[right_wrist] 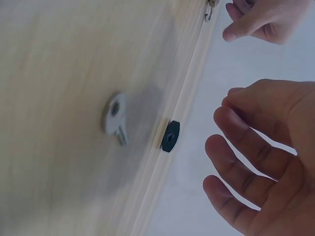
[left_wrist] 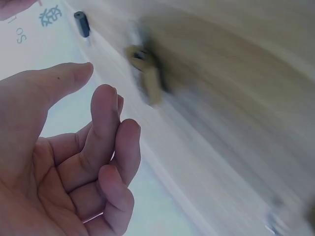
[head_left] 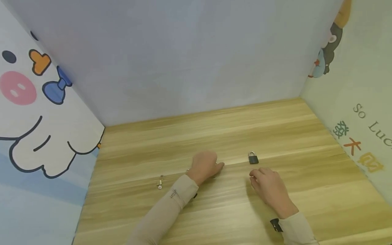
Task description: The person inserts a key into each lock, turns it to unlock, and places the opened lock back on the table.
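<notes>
Over the middle of the table, my left hand hangs with its fingers loosely bent and nothing held. Close to it in the left wrist view lies a blurred brass padlock, seemingly with a key at it. My right hand is above the table with fingers relaxed, also holding nothing. A black padlock with a silver shackle lies just beyond its fingertips. The right wrist view has a silver key apart from this padlock, whose keyhole shows. The head view does not show that key.
On the left of the wooden table lies a small brass padlock with a key at its lower end. A partly hidden metal piece shows beside my left wrist. Printed panels stand left and right, a plain grey one behind.
</notes>
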